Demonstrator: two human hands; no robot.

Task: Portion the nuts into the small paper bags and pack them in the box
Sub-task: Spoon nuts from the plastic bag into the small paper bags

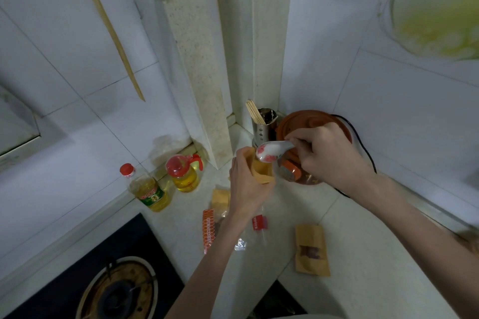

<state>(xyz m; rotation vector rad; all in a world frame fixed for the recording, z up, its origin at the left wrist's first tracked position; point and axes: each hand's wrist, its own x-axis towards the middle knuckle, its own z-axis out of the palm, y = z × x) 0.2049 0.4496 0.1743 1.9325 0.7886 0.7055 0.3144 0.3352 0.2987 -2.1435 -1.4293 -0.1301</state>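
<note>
Kraft-brown small paper bag [262, 171] is gripped upright in the left hand [248, 184], fingers curled round it. Just above its mouth, the right hand [327, 153] pinches a ceramic spoon [272, 151] by its handle. Another paper bag [311, 250] lies on the desk [368, 261] below the right hand.

Home kitchen. Evidence: black glass gas hob w/ round burner [118, 290] at 7 o'clock, two clear plastic bottles of yellow cooking oil w/ red caps [149, 190] at 9 on pale speckled stone tabletop [363, 261], steel cylinder holder of wooden chopsticks [263, 124] at 12 by reddish-brown clay pot [308, 122], white tiled walls [388, 98].
</note>
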